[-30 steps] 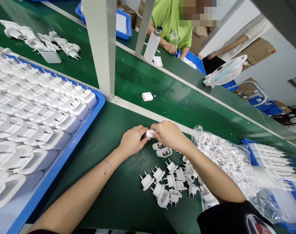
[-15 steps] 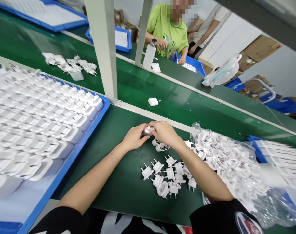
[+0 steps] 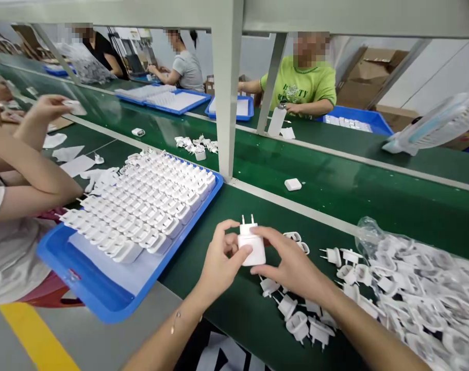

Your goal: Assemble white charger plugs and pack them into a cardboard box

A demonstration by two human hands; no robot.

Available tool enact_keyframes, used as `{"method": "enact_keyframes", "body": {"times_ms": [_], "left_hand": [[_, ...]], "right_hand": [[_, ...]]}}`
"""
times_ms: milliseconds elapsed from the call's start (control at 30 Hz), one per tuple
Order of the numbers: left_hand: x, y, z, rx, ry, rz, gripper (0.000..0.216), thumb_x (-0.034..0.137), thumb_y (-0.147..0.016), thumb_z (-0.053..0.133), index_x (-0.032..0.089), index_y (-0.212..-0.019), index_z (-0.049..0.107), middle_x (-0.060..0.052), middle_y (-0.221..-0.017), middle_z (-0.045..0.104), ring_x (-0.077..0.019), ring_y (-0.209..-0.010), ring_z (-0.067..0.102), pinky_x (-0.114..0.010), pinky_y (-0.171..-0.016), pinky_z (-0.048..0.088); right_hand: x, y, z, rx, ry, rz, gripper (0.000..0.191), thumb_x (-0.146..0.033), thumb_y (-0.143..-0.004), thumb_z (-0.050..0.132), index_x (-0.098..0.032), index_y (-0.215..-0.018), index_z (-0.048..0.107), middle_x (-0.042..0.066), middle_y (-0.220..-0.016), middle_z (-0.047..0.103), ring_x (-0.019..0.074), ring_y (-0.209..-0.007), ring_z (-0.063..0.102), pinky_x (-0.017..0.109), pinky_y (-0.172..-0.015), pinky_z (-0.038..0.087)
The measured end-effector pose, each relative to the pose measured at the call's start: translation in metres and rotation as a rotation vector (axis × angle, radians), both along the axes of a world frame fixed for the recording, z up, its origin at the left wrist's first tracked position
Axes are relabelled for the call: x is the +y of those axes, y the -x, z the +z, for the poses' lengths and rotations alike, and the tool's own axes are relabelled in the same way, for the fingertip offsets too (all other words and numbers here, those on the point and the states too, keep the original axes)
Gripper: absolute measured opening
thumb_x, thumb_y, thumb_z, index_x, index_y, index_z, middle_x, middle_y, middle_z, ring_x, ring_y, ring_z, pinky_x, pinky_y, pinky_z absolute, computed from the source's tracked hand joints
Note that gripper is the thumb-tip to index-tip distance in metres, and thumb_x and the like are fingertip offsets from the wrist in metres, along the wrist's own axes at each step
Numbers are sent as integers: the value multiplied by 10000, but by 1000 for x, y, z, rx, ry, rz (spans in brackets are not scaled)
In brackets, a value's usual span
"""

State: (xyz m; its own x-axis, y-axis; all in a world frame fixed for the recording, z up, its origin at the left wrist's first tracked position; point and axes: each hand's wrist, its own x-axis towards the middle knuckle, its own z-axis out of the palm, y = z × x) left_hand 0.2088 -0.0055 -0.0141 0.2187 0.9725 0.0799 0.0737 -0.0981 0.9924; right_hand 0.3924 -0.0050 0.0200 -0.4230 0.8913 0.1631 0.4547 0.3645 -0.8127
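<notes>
Head view: left hand and right hand both gripping charger, pins upright, clear of grip. Loose plugs at 5 o'clock; tray at 9 o'clock.

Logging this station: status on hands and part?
Left hand, right hand grip white charger, pins up. Loose plug pieces beneath right hand. Blue tray apart.
</notes>
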Motion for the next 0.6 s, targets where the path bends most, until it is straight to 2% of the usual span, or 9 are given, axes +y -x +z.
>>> {"method": "enact_keyframes", "body": {"times_ms": [100, 167, 200, 333, 433, 600], "left_hand": [[-11, 7, 7, 4, -126, -102, 421, 388, -827, 578, 250, -1205, 455, -65, -1005, 594, -172, -816, 587, -275, -667, 489], [-15, 12, 12, 45, -194, -196, 468, 349, -792, 633, 281, -1229, 479, -91, -1239, 502, -227, -1021, 552, -302, -767, 507], [-17, 14, 14, 80, -213, -235, 501, 317, -780, 652, 301, -1248, 472, -86, -1288, 467, -239, -1079, 525, -310, -807, 504], [-22, 21, 20, 159, -280, -299, 562, 211, -766, 670, 355, -1261, 447, -49, -1255, 494, -230, -1124, 494, -342, -924, 450], [-24, 21, 20, 96, -294, -297, 534, 223, -758, 680, 346, -1234, 473, -54, -1204, 510, -234, -1080, 513, -352, -907, 451], [-25, 12, 11, -54, -140, -316, 455, 332, -775, 655, 307, -1198, 490, -71, -1123, 499, -227, -1003, 542, -343, -857, 478]], "right_hand": [[-16, 6, 1, -11, -168, -34, 533, -289, -778, 666, -335, -1266, 455, 47, -1218, 557, 220, -1096, 554, 369, -919, 480], [-23, 4, 0, -2, -226, -42, 525, -308, -791, 655, -330, -1278, 457, 61, -1231, 544, 229, -1114, 544, 363, -928, 480], [-26, 3, 0, -3, -244, -40, 530, -312, -796, 651, -327, -1286, 451, 66, -1227, 544, 232, -1113, 545, 361, -929, 480], [-36, -3, 1, -13, -277, -8, 572, -281, -805, 645, -325, -1321, 399, 76, -1189, 553, 221, -1080, 556, 341, -905, 490], [-41, -4, 1, -12, -297, -1, 597, -291, -796, 656, -324, -1328, 389, 86, -1160, 561, 223, -1033, 573, 337, -856, 506], [-42, 2, -1, -11, -379, -20, 642, -345, -741, 710, -301, -1315, 425, 86, -1109, 611, 239, -982, 601, 354, -828, 506]]}}
